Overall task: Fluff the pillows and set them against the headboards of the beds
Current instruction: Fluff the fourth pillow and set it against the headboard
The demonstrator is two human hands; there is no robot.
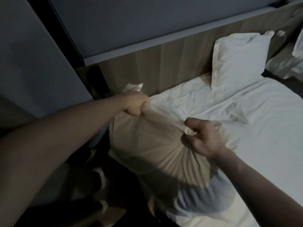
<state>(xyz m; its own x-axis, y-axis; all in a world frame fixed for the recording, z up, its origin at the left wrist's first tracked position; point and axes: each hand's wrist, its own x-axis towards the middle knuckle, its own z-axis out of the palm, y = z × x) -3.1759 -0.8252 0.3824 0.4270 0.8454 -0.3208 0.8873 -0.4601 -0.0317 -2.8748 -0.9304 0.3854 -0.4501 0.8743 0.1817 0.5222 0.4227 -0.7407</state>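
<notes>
A cream pillow hangs over the near left edge of the bed. My left hand is clenched on its far top corner. My right hand is clenched on the bunched fabric of its near top corner. A second white pillow leans upright against the wooden headboard at the bed's far right side. The white sheet is wrinkled between the two pillows.
More white pillows lie on a neighbouring bed at the far right, past a dark gap. A grey wall and a dark vertical strip stand on the left. The floor beside the bed at lower left is dark with some pale shapes.
</notes>
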